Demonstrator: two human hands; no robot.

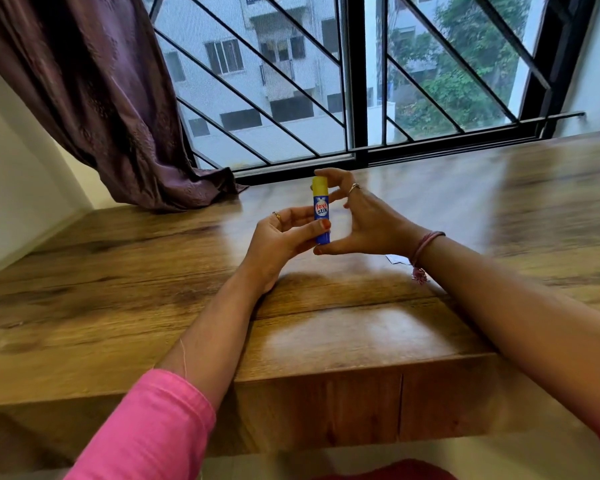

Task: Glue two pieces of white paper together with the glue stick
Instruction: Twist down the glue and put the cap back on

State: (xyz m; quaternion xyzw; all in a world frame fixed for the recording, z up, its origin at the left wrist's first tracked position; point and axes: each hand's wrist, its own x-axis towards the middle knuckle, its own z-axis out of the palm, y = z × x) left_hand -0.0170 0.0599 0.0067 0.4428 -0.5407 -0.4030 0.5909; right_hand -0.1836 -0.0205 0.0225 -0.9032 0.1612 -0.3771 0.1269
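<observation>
Fingers and thumb of the left hand (pixel 284 233) pinch the lower blue barrel of the glue stick (pixel 321 211), holding it upright above the wooden table (pixel 153 271), yellow cap (pixel 318 185) on top. That low grip leaves the cap end free, which suits the likely step in hand: getting the cap off. The right hand (pixel 364 220) is spread around the stick rather than closed on it; its index fingertip curls over the cap's top and its thumb reaches under the base, and I cannot tell whether either truly presses or only brushes the plastic. Holding the stick raised and centred between both hands keeps it clear of the tabletop while the cap is worked.

Only a small white corner of paper (pixel 395 259) shows on the table, just beyond the right wrist beside the pink bracelet (pixel 426 244); most of it is hidden by the forearm, and a second sheet cannot be made out. Gluing looks not yet begun.

Outward, the table lies bare and broad to both sides and toward the window (pixel 326 81), giving ample room. A purple curtain (pixel 101 98) drapes onto the far left corner, well apart from the hands. The table's near edge runs under both forearms.
</observation>
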